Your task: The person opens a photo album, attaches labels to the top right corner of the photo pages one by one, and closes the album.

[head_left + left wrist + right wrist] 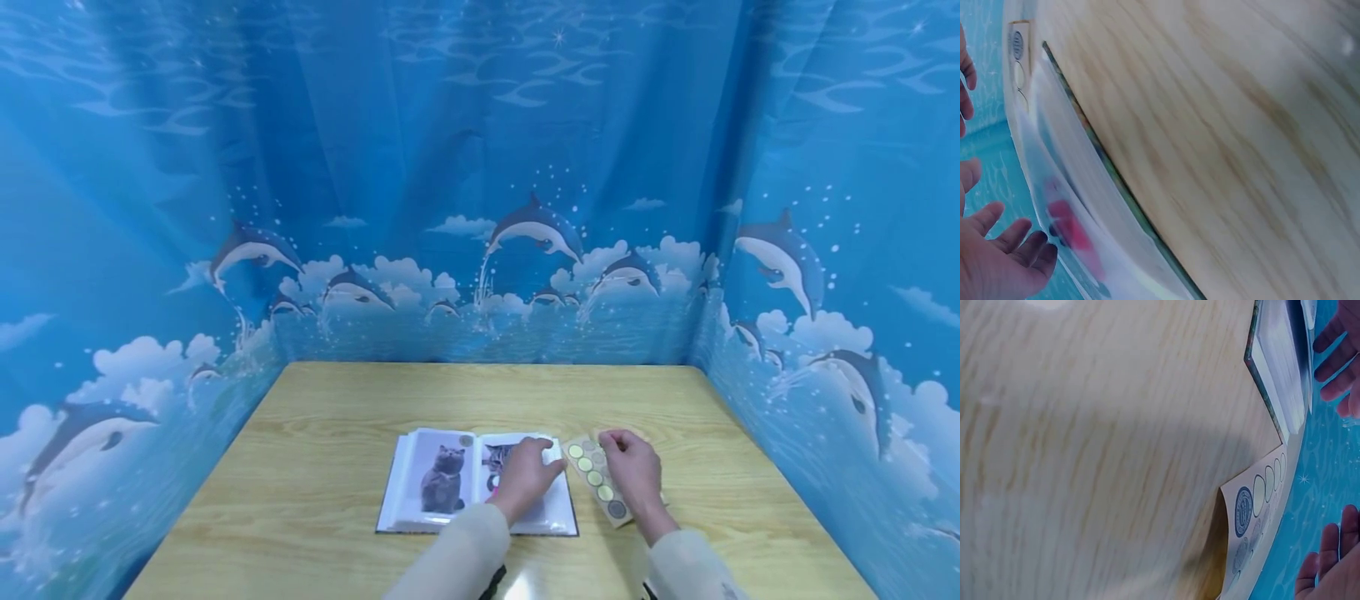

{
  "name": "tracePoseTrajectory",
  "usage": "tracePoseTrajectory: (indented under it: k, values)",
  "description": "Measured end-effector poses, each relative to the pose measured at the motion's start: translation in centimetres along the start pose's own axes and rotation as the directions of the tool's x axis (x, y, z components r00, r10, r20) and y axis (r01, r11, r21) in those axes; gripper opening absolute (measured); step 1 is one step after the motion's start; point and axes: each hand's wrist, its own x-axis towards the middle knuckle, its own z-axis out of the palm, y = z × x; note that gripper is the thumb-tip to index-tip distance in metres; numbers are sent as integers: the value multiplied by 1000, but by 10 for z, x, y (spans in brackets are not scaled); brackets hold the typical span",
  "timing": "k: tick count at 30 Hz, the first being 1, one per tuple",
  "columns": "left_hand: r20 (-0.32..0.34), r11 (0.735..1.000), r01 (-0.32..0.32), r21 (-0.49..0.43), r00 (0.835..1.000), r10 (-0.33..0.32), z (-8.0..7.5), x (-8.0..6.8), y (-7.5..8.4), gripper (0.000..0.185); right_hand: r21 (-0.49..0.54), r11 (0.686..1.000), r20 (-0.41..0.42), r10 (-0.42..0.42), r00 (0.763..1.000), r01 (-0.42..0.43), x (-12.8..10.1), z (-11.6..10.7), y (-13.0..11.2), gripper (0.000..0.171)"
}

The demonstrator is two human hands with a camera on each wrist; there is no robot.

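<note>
An open photo album [406, 492] lies on the table, a grey cat photo [442, 479] on its left page and a tabby cat photo [495, 457] on its right page. A small round sticker [467, 440] sits at the top of the left page. Over the right page is my left hand [527, 475], fingers loosely spread in the left wrist view. To the right, my right hand [633, 471] is over a sheet of round stickers [595, 478], thumb and forefinger close together. Whether anything is between those fingertips is too small to tell. The sheet's near edge lifts off the table.
The wooden table [315, 417] extends around the album and sheet. Blue curtains [420, 167] printed with dolphins stand behind the table and along both sides.
</note>
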Motion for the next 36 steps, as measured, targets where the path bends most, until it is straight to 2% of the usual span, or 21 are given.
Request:
tracePoseTrajectory:
  k: [4,8,15,24,31,36]
  values:
    - [-12,986,-40,159,999,42,-3,-1,-9,42,-18,1000,17,1,1000,0,0,3,1,30]
    - [-7,962,-60,265,998,64,-7,-2,-16,48,-40,999,17,-28,999,29,-1,7,2,28]
    - [33,945,-40,325,999,31,-13,-10,-28,59,-51,996,16,-67,998,68,-1,13,3,25]
    - [74,893,-74,444,996,46,-20,-19,-39,67,-66,995,31,-67,997,69,0,18,6,25]
    - [88,884,-78,461,995,41,-24,-25,-47,71,-60,995,37,-78,996,80,-1,20,5,23]
    - [91,868,-86,489,995,47,-27,-28,-52,72,-59,992,29,-113,993,114,0,24,5,21]
